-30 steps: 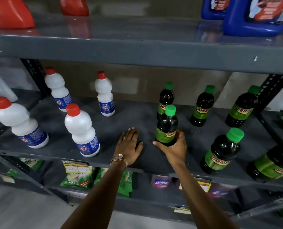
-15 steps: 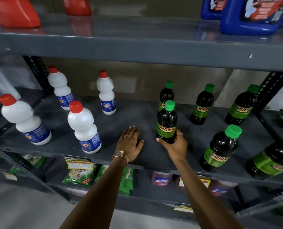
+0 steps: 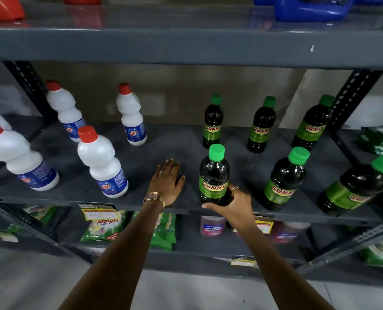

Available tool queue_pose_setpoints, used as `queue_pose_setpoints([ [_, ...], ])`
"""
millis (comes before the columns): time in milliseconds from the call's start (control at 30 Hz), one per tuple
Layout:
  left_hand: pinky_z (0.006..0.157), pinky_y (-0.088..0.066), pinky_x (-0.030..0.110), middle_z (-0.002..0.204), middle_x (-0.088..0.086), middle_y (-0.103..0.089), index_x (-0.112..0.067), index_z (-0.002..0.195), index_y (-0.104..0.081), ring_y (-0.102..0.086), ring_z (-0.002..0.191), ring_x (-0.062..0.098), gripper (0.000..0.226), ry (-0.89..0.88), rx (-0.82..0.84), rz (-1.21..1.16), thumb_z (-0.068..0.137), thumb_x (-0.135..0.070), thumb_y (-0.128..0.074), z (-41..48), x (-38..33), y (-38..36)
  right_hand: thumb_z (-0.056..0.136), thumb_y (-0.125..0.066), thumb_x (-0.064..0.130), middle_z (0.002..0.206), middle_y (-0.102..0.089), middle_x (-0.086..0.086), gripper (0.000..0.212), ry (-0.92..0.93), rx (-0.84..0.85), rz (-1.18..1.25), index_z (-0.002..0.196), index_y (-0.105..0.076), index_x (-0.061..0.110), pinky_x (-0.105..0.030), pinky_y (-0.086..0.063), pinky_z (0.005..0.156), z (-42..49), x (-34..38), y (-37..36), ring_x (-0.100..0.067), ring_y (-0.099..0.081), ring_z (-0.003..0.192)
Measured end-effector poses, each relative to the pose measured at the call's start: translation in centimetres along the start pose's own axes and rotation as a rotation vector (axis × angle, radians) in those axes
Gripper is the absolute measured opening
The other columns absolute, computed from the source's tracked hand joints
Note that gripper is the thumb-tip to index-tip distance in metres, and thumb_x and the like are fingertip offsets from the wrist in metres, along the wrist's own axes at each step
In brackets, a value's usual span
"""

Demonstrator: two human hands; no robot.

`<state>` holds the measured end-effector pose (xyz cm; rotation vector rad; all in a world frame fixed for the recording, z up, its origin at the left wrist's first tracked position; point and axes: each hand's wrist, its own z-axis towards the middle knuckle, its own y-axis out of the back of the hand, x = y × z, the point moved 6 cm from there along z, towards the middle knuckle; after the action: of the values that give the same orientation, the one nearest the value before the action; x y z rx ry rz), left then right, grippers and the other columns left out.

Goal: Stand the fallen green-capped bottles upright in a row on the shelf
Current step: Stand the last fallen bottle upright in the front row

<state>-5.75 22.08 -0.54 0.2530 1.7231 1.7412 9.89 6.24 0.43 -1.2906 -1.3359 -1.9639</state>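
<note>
Several dark bottles with green caps and green "Sunny" labels stand upright on the grey shelf (image 3: 154, 144). Three line the back: one (image 3: 213, 121), a second (image 3: 261, 126) and a third (image 3: 312, 124). Three stand at the front: one (image 3: 214, 173) near the shelf edge, one (image 3: 284, 180) and one (image 3: 354, 186) at the right. My right hand (image 3: 233, 204) grips the base of the front left bottle, thumb in front and fingers behind. My left hand (image 3: 167, 182) rests flat on the shelf just left of it, fingers straight.
Several white bottles with red caps (image 3: 101, 162) stand on the left half of the same shelf. The shelf above (image 3: 186, 45) overhangs low, with red and blue jugs on it. A perforated upright (image 3: 351, 97) rises at the right. Green packets (image 3: 105, 227) lie on the shelf below.
The bottle in my right hand has gone from slightly tilted to upright and shifted a little toward the shelf's front edge. My left hand has stayed flat on the shelf.
</note>
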Motion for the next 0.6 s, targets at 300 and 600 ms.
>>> queue_pose_setpoints([
  [300,0.122,-0.01,0.04,0.158,0.009,-0.022,-0.015,0.145,-0.028,-0.013,0.147,0.022,0.054,-0.012,-0.006,-0.012,0.097,-0.037,-0.036,-0.54,-0.38,0.54,0.056,-0.089,0.041,0.112,-0.07,0.002,0.073,0.035,0.119,-0.093,0.12,-0.061,0.019,-0.026,-0.049,0.089,-0.5,-0.42,0.59,-0.008,-0.06,0.098],
  [600,0.121,-0.013,0.041,0.156,0.01,-0.027,-0.014,0.143,-0.032,-0.018,0.146,0.023,0.052,0.0,-0.042,-0.028,0.096,-0.035,-0.04,-0.5,-0.45,0.45,0.06,-0.088,0.031,0.118,-0.069,-0.002,0.072,0.008,0.134,-0.09,0.124,-0.059,0.016,-0.026,-0.046,0.089,-0.35,-0.33,0.32,-0.013,-0.06,0.102],
])
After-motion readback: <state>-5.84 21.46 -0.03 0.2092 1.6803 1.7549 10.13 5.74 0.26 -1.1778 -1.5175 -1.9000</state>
